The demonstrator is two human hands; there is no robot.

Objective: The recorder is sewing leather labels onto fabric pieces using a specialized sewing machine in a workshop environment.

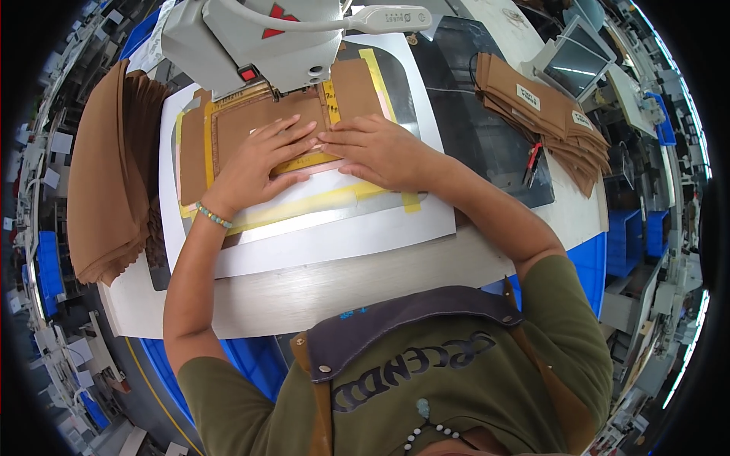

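Under the head of a white sewing machine (266,57) lies a brown fabric panel (258,121), framed by a yellow template (302,161) with handwritten marks. My left hand (262,161) rests flat across the panel and the template's near edge, its fingers spread. From the right, my right hand (384,152) lies on the template's near right corner, fingers stretched toward the left hand's fingertips. Neither hand grips anything that I can see. Beneath the template is a silvery plate edged with yellow tape (304,209), on a large white sheet (334,247).
A tall stack of brown fabric pieces (106,175) stands at the left. Bundled brown pieces with white labels (540,106) lie at the right, beside red-handled snips (534,163). A tilted screen (576,57) stands behind them. Blue bins (625,242) are beyond the table.
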